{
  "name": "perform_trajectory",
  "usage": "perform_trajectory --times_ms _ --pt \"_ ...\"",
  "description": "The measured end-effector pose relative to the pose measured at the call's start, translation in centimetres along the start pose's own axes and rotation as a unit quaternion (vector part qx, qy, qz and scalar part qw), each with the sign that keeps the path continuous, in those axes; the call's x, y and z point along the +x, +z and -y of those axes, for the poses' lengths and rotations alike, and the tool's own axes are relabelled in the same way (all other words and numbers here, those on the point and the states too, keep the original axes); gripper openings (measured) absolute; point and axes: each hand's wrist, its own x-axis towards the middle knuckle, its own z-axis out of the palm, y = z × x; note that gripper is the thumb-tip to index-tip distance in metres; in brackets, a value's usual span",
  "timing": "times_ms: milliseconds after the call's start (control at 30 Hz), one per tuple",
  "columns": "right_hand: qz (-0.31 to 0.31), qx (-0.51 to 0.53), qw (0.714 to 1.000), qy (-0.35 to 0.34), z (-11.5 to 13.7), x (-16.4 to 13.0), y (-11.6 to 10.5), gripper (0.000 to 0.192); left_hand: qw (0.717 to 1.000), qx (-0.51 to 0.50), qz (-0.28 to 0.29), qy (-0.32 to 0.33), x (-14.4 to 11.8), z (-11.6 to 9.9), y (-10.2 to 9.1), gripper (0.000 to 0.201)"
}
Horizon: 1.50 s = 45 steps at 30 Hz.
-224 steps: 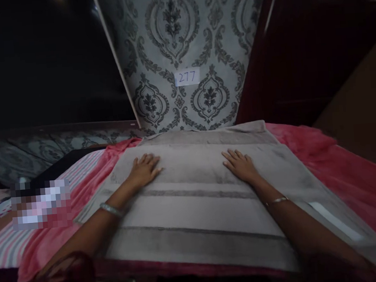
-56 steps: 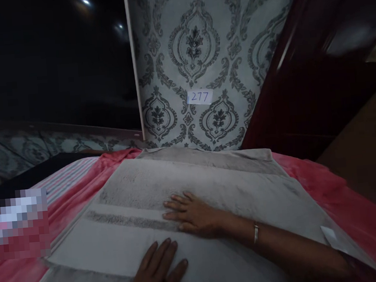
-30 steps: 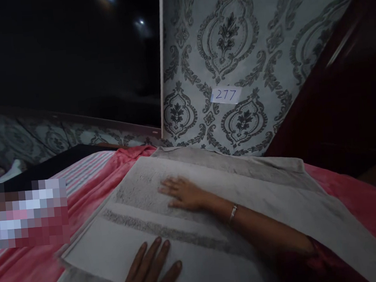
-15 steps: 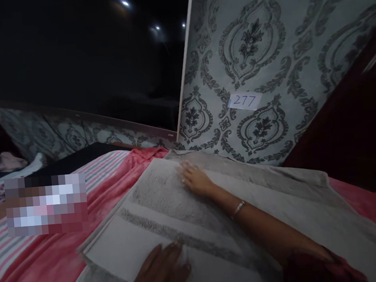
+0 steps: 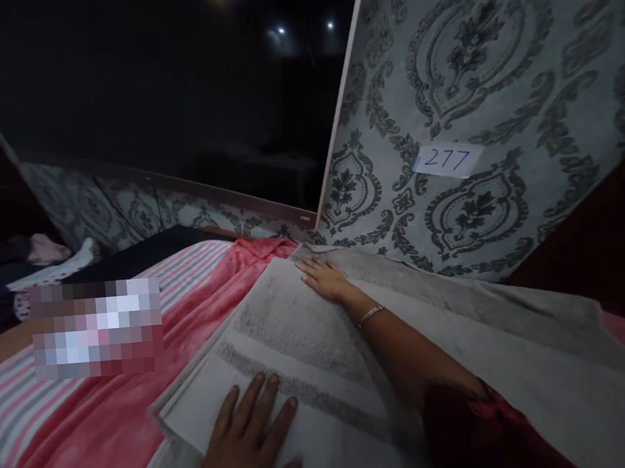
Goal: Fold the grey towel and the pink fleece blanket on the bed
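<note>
Two hands lie flat on a grey towel (image 5: 321,348). The towel is folded over, so one layer sits on top of another, and it is spread on a pink blanket (image 5: 141,392) on a bed. It has darker stripes running across it.

The left hand (image 5: 247,441) rests near the close edge of the top layer. Its fingers are spread apart and pressed flat, and it holds nothing. The right hand (image 5: 324,278) is stretched far across, up at the far left corner of the top layer. Its fingers are straight and close together, flat on the cloth. A thin bangle (image 5: 370,314) sits on that wrist, and a dark red sleeve (image 5: 480,437) covers the arm lower down.

A moment ago the right hand was nearer the middle of the towel. Now it has slid out to the far corner, while the left hand has stayed low. So it looks like the top layer is being smoothed out to its edge.

Beside the blanket is a striped sheet (image 5: 185,269). Behind the bed stands a patterned wall (image 5: 494,68) with a small paper label (image 5: 447,160) reading 277.
</note>
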Motion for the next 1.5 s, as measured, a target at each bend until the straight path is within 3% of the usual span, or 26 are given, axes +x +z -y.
perform_trajectory --times_ms 67,133,200,267,333,400,567,667,733,800,967,1033,1133,1233,1300,1367,1433,1500 --pt "-0.019 -0.010 0.999 0.028 1.0 -0.1 -0.4 0.055 1.000 -0.006 0.008 -0.010 -0.2 0.0 -0.1 0.058" --pt "-0.064 -0.024 0.998 0.010 3.3 -0.9 -0.3 0.055 0.999 -0.006 0.014 -0.044 -0.4 -0.2 -0.2 0.060" --pt "-0.088 -0.027 0.992 -0.090 6.1 -2.2 0.4 0.056 0.994 0.003 0.015 -0.105 -0.7 -0.5 -0.2 0.064" --pt "-0.066 -0.013 0.973 -0.221 8.5 -3.2 1.5 0.057 0.987 0.013 0.021 -0.157 -1.0 -0.8 0.1 0.068" --pt "-0.032 0.001 0.957 -0.287 9.5 -3.2 2.3 0.058 0.985 0.017 0.024 -0.170 -1.4 -1.1 0.5 0.072" --pt "-0.009 -0.001 0.966 -0.260 9.0 -1.8 2.5 0.058 0.985 0.020 0.028 -0.167 -1.6 -1.3 0.9 0.075" --pt "-0.008 -0.006 0.999 -0.041 5.3 3.4 0.7 0.056 0.986 0.023 0.038 -0.160 -1.7 -0.9 1.0 0.074" --pt "-0.038 0.005 0.998 0.043 4.4 3.6 -0.2 0.056 0.987 0.012 0.043 -0.155 -1.5 -0.6 0.6 0.073" --pt "-0.062 0.006 0.998 0.033 4.3 1.6 -0.3 0.057 0.986 -0.001 0.047 -0.159 -1.5 -0.5 0.4 0.072" --pt "-0.064 0.012 0.998 -0.023 4.3 -2.0 0.0 0.059 0.985 -0.014 0.057 -0.162 -1.6 -0.4 0.4 0.072" --pt "-0.010 0.055 0.985 -0.163 3.7 -15.2 1.2 0.066 0.977 -0.037 0.110 -0.179 -1.8 0.1 0.7 0.070" --pt "0.008 0.076 0.984 -0.162 2.7 -20.0 1.2 0.067 0.974 -0.038 0.114 -0.191 -1.5 0.5 0.4 0.066" --pt "0.019 0.101 0.989 -0.105 0.2 -25.0 1.1 0.065 0.979 -0.037 0.077 -0.183 0.0 0.3 -0.6 0.059" --pt "0.016 0.102 0.994 -0.047 -2.7 -27.7 1.2 0.066 0.995 -0.071 0.012 -0.068 3.1 -2.7 -1.6 0.052" --pt "0.012 0.098 0.995 -0.034 -4.2 -28.7 1.5 0.066 0.991 -0.114 -0.031 0.064 5.5 -6.6 -1.5 0.051" --pt "0.012 0.091 0.995 -0.037 -5.3 -29.2 1.7 0.066 0.967 -0.155 -0.093 0.177 7.3 -11.0 -0.5 0.043" --pt "0.013 0.086 0.995 -0.039 -6.4 -29.0 2.0 0.065 0.961 -0.157 -0.109 0.201 8.2 -14.7 0.8 0.040" --pt "0.007 0.078 0.996 -0.028 -7.9 -28.2 2.1 0.063 0.962 -0.153 -0.113 0.198 8.3 -16.7 1.9 0.040"
